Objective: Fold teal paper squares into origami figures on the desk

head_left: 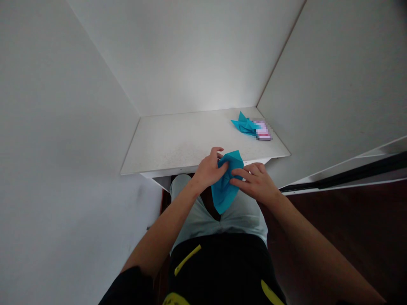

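Blue paper in two hands at a white desk in a tight, white-walled corner.
The blue paper sheet (225, 194), creased and pointed at its lower end, is above the lap by the front edge of the wall-to-wall desk (181, 137); the left hand (209, 170) pinches its left side, the right hand (257, 182) grips its right. At the desktop's far right lies a folded blue paper figure (244, 125) next to a pixelated rectangular item (263, 130). White walls (203, 59) enclose three sides; dark reddish-brown floor (314, 228) shows at right.
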`<state>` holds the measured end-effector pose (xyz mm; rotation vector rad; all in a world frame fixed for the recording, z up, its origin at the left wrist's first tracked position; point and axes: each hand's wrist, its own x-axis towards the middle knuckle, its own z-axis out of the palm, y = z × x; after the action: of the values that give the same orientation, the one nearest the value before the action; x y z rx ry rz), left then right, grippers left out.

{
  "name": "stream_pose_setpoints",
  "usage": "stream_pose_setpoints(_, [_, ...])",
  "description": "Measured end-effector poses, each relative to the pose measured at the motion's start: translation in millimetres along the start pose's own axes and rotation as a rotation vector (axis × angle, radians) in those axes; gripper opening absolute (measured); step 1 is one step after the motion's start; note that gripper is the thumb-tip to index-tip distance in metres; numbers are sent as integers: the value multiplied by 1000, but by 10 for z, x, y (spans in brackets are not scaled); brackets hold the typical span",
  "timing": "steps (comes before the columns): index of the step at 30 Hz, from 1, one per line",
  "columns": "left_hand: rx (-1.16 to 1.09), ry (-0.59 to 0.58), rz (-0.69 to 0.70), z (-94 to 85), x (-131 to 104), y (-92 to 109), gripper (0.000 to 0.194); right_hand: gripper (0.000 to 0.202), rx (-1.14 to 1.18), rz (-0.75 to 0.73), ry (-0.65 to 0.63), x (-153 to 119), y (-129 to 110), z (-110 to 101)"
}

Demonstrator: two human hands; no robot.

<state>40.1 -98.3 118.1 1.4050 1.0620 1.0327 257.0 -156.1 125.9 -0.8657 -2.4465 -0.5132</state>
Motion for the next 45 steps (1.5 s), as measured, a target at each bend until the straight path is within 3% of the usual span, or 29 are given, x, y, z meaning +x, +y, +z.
stream_pose_setpoints(6, [203,-6,58,-139,13,-106,18,15,-54,63,-37,-120,98,20])
stream_pose_setpoints(14, [229,0,40,-224,-9,-106,23,39,187,262,-204,-123,255,-199])
stream_pose_setpoints(17, [300,70,88,-228,-22,-73,22,36,312,430,-269,-37,252,-305])
stream_pose_setpoints(20, [307,68,140,-217,-41,-21,20,37,431,627,-325,112,232,-351])
stream_pose_setpoints(25, [306,15,206,-192,-109,60,20,41,414,805,-286,434,136,-235])
stream_pose_setpoints(29, [380,-3,274,-208,-169,86,19,30,462,782,-246,582,78,-86])
stream_pose_setpoints(34, [411,-17,316,-288,-189,52,27,23,629,653,-167,565,94,-46])
stream_pose_setpoints(40, [351,-78,378,-323,-198,26,53,21,843,650,-167,507,65,-64])
stream_pose_setpoints(45, [383,-9,367,-321,-190,72,42,22,851,676,-87,495,49,-89])
